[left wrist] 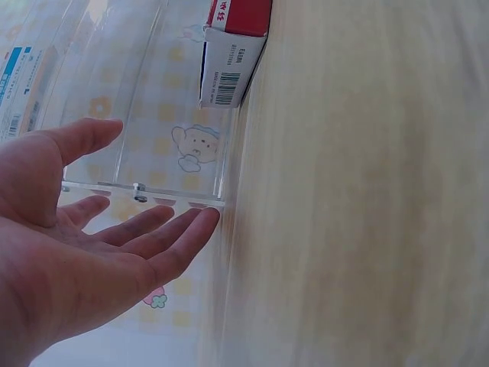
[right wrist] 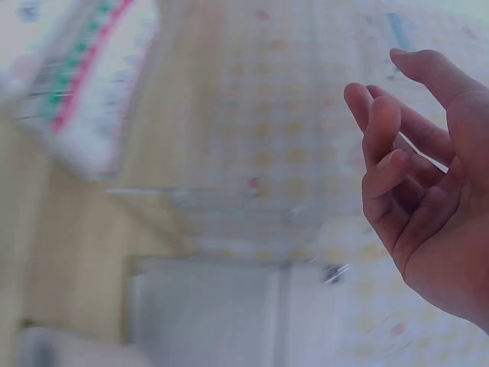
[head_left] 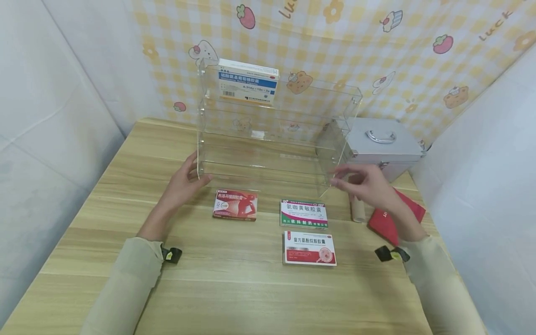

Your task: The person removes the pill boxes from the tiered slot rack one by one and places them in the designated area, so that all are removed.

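Observation:
A clear acrylic display rack (head_left: pixel 200 139) stands at the back of the table, a blue-and-white medicine box (head_left: pixel 247 86) on its top tier. My left hand (head_left: pixel 182 184) is at the rack's lower left side, its fingers extended along the outside of the side panel (left wrist: pixel 139 191) and the thumb apart on the inner side. Close to the lower right corner, my right hand (head_left: pixel 364 184) has loosely bent fingers; the right wrist view shows nothing held in this hand (right wrist: pixel 428 183). In front of the rack lie a red medicine box (head_left: pixel 235 205), a green-and-white one (head_left: pixel 303 214) and a red-and-white one (head_left: pixel 310 248).
A silver case (head_left: pixel 377 139) with a handle stands behind the rack's right end. Beside my right hand are a pale roll (head_left: pixel 358 209) and a red pouch (head_left: pixel 381 225). A checked cloth (head_left: pixel 318 42) hangs behind the table.

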`<state>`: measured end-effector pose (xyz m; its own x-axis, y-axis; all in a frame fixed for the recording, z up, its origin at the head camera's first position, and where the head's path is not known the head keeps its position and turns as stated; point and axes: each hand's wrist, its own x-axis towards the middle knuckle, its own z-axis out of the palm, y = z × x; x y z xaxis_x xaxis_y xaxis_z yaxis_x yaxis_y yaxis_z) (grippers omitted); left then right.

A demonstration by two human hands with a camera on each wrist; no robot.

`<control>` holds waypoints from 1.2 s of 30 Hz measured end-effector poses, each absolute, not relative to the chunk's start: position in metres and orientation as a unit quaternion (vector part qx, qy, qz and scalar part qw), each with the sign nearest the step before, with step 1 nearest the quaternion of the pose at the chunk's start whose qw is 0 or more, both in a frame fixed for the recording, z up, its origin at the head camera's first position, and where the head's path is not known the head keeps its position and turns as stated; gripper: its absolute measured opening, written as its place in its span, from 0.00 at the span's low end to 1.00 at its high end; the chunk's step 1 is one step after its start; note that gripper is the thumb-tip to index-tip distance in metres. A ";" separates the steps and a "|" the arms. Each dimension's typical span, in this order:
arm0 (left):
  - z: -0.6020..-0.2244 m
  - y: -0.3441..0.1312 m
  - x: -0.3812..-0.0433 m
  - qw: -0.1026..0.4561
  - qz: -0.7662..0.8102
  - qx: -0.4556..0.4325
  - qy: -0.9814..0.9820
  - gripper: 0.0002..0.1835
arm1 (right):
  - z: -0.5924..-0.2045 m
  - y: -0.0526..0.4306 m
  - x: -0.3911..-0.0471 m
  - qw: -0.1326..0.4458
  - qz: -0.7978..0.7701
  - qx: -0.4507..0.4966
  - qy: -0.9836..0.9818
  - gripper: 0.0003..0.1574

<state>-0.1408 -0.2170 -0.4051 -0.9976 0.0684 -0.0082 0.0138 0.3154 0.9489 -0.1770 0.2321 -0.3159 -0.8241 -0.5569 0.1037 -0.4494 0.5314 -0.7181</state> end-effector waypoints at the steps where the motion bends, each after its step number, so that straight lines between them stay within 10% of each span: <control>1: -0.409 -0.218 -0.143 0.023 0.585 0.025 0.810 0.43 | -0.306 0.226 -0.179 0.061 -0.387 -0.297 0.871 0.16; 17: -0.434 -0.231 -0.152 0.014 0.589 0.023 0.808 0.45 | -0.205 0.126 -0.236 -0.018 -0.419 -0.296 0.858 0.18; 36: -0.437 -0.228 -0.155 0.010 0.588 0.028 0.808 0.43 | -0.178 0.092 -0.261 -0.008 -0.409 -0.292 0.865 0.19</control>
<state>-0.1549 -0.2285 -0.4373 -0.9983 0.0566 0.0161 0.0327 0.3072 0.9511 -0.2612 0.0924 -0.1775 -0.8299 -0.4975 0.2525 -0.5108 0.4957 -0.7024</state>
